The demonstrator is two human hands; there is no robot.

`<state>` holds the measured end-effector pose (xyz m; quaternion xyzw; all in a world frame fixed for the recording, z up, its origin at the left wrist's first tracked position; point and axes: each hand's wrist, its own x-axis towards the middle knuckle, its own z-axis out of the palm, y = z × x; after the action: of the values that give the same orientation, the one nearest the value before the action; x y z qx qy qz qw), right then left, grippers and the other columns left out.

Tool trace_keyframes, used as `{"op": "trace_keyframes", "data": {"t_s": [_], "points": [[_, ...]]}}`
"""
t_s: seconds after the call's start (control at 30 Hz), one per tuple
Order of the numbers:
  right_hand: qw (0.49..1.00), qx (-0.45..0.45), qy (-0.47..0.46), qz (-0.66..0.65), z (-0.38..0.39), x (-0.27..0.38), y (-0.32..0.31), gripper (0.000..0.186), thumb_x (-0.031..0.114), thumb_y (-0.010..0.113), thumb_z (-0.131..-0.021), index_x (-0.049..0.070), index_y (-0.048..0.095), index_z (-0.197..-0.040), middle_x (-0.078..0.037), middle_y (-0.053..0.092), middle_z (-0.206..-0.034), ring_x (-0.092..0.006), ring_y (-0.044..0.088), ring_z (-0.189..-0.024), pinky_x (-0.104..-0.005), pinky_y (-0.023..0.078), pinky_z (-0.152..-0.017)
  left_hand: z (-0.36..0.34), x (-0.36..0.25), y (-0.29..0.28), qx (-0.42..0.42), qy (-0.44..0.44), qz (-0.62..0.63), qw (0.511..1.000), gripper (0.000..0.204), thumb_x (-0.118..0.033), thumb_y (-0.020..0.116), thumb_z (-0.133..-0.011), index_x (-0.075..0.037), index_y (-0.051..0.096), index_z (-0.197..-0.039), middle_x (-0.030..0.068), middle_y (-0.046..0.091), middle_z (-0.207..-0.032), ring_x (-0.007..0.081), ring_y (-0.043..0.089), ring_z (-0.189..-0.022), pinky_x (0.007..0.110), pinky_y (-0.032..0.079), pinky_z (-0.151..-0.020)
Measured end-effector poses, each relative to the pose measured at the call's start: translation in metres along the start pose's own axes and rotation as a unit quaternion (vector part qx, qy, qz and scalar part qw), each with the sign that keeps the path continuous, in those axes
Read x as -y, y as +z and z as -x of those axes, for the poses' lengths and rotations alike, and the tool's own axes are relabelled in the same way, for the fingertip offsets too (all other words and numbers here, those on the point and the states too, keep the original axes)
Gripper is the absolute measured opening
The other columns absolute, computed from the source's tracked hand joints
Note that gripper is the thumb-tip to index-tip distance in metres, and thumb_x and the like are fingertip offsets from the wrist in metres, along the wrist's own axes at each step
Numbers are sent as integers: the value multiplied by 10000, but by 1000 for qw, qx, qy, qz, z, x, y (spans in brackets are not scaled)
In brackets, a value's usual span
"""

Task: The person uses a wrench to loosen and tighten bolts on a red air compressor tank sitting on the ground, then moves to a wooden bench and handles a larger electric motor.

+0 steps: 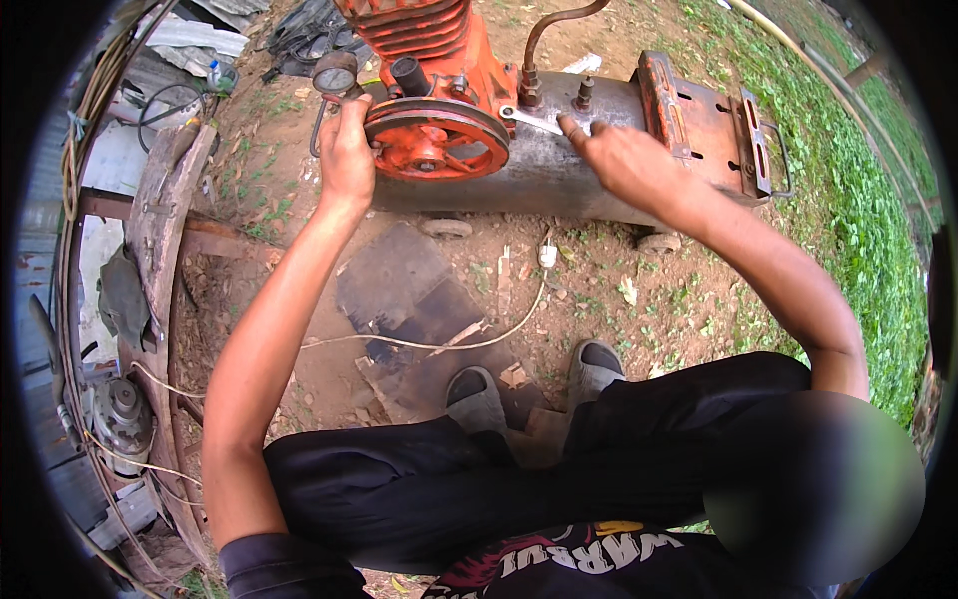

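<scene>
An orange air compressor pump (424, 35) sits on a grey steel tank (559, 165) lying on bare ground. Its orange pulley wheel (436, 138) faces me. My left hand (346, 150) is closed around the pulley's left rim, just under a round pressure gauge (334, 73). My right hand (624, 160) rests on the tank top, fingers holding a silver spanner (529, 119) that points toward a fitting below a curved copper pipe (544, 35). An orange slotted motor plate (704, 120) is to the right of that hand.
I sit with dark trousers and grey shoes (534, 394) on dirt. A white cord (439, 344) trails across a dark flat sheet (409, 299). Rusty metal frame and scrap parts (120, 299) line the left; grass (858, 200) covers the right.
</scene>
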<state>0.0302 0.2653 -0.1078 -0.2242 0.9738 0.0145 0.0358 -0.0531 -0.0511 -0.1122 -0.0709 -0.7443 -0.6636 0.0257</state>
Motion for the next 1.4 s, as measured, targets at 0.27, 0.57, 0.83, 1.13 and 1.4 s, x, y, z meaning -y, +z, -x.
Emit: {"op": "trace_keyframes", "data": {"t_s": [0.27,0.57,0.83,1.13,1.4], "points": [[894,-77,91,-433,6,101,20,495,123,496,-969,-149,342,-1353,-214,631,-795,-266,646,-757,-371,517,-662,3,-6,1,-14,-6,-3,1000,363,-310,453,-973,-12,654,-923,53,666,-857,106,566,-715,264,425,-637],[750,-17,192,-633,26,60,-10,208,119,477,-966,-57,582,-1006,-84,621,-771,-134,612,-699,-307,503,-665,2,-1,1,-5,17,3,1000,376,-328,458,-968,-16,654,-894,38,643,-799,105,536,-658,263,405,-597],[610,68,248,-750,-9,66,9,368,156,559,-967,-6,431,-1271,-114,621,-924,-197,664,-738,-316,571,-632,-1,5,-3,6,8,-2,1000,388,-328,432,-984,-9,651,-1009,58,676,-883,108,583,-713,248,428,-618],[668,-40,234,-705,-32,59,16,384,218,502,-1009,104,388,-1358,-46,561,-798,-105,506,-570,-281,454,-474,-2,3,-3,21,20,-4,1000,372,-319,432,-986,-15,645,-953,44,665,-843,99,567,-695,245,416,-611],[730,-140,176,-645,-29,97,24,505,142,420,-1021,92,271,-1501,8,535,-751,-68,451,-591,-242,401,-503,4,-3,0,16,37,18,999,434,-343,444,-970,-47,599,-693,-15,549,-630,82,425,-569,276,325,-549]]}}
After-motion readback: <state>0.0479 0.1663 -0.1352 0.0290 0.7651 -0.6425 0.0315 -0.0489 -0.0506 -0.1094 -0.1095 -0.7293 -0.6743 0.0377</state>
